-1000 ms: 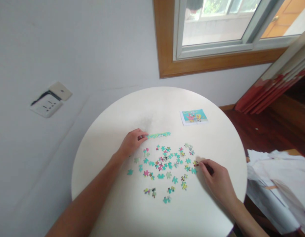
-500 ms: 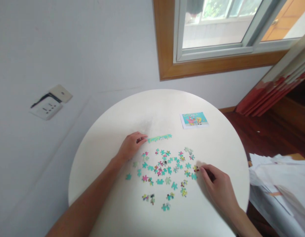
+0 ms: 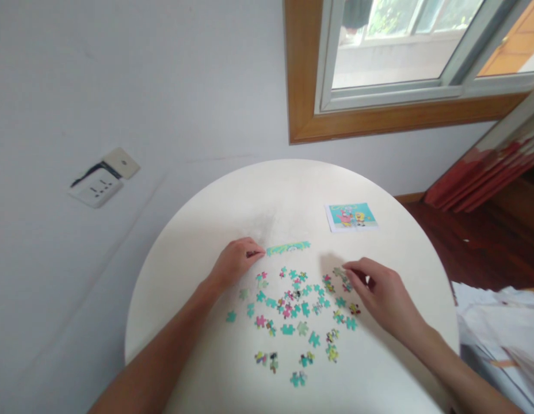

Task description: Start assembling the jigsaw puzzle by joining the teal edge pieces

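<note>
Thin joined jigsaw strip (image 3: pixel 288 248), green and teal, lies across the middle of the round white table (image 3: pixel 198 368). My left hand (image 3: pixel 236 261) rests at its left end, thumb and fingers pinched against the edge there. Loose puzzle pieces, teal, pink, yellow and pale green, spread below the strip. My right hand (image 3: pixel 377 287) is above the upper right of this spread, thumb and index fingertips a little apart. Close under them lie a pale green puzzle piece (image 3: pixel 337 271) and others, partly covered by the fingers.
A picture card (image 3: pixel 352 217) with two cartoon figures lies at the table's back right. A wall with a socket (image 3: pixel 96 187) is behind at left, a window (image 3: pixel 392 46) at back right. White papers (image 3: pixel 500 333) lie beyond the table's right edge.
My right hand has moved up from the dark red and yellow piece to the upper right pieces. My left hand stays at the strip's end. The whole view has shifted slightly.
</note>
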{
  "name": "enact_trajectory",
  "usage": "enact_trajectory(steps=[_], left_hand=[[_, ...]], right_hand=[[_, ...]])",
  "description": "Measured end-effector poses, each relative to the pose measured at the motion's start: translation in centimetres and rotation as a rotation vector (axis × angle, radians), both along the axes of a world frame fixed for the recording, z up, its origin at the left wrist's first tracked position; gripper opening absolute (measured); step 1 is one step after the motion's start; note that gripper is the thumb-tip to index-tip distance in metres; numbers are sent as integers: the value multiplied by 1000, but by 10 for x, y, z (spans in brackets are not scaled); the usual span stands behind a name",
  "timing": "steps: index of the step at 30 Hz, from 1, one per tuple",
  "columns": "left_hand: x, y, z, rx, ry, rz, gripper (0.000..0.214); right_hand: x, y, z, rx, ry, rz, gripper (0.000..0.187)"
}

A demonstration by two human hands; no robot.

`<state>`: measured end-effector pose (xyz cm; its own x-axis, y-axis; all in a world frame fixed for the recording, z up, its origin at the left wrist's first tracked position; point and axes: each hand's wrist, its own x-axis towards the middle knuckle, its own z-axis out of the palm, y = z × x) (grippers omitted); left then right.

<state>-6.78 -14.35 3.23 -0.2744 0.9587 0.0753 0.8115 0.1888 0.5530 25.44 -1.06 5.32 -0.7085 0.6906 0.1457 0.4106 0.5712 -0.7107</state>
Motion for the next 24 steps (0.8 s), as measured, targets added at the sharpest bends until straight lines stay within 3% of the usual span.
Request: enact_trajectory(steps=[3, 9, 16, 24], left_hand=[[0, 0, -1, -4, -14, 4, 17], [0, 0, -1, 3, -42, 11, 16], [1, 1, -3, 2, -46, -1, 17], [6, 3, -3, -7, -58, 14, 17]], right_hand=[[-42, 21, 4, 81, -66, 96, 20], [-104, 39, -12, 163, -241, 214, 19], [-112, 47, -26, 111, -224, 221, 18], [-108, 47, -26, 79, -173, 179, 14]])
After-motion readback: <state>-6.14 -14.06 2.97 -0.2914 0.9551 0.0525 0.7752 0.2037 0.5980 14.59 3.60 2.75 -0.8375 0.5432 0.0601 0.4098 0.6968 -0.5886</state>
